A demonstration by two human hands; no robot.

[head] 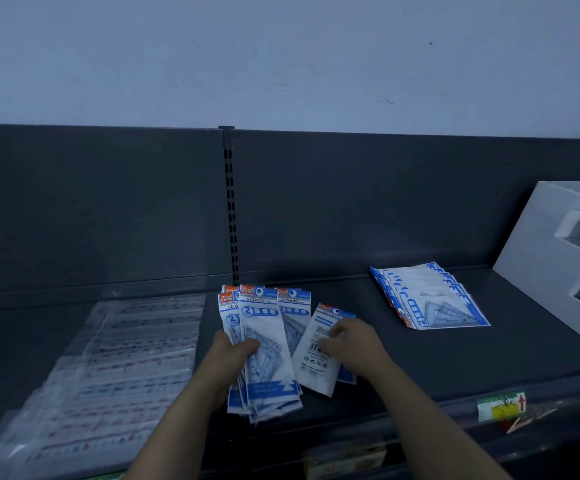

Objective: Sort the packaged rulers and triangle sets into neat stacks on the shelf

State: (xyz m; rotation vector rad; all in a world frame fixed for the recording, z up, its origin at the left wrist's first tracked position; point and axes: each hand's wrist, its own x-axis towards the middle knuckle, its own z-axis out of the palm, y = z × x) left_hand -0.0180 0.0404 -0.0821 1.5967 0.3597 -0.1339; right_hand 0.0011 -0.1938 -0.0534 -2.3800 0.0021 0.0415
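Left grip (236, 349) is curled round a fanned bundle of triangle sets (264, 327), thumb across the front of the top packet, which reads "GEOMETRIC". The bundle stands roughly upright in the view, its lower ends resting on the dark shelf (420, 368) near the front edge. Right grip (349, 341) pinches a single packet (316, 365) just right of the bundle; this packet shows its white back with a barcode and is tilted, its top leaning to the right, its left edge touching the bundle. Under its lower right corner another blue packet edge shows.

Right of the bundle and further back, well apart from it, a second stack of triangle sets (430, 299) lies flat, turned sideways and slightly fanned. Left of the bundle lies a broad spread of clear-wrapped rulers (126, 358), blurred. Far right of the bundle stands a white stepped display box (545, 258). Behind the bundle rises a slotted upright (230, 209) in the grey back panel. On the shelf's front lip, down to the right, sits a price label (500, 407).
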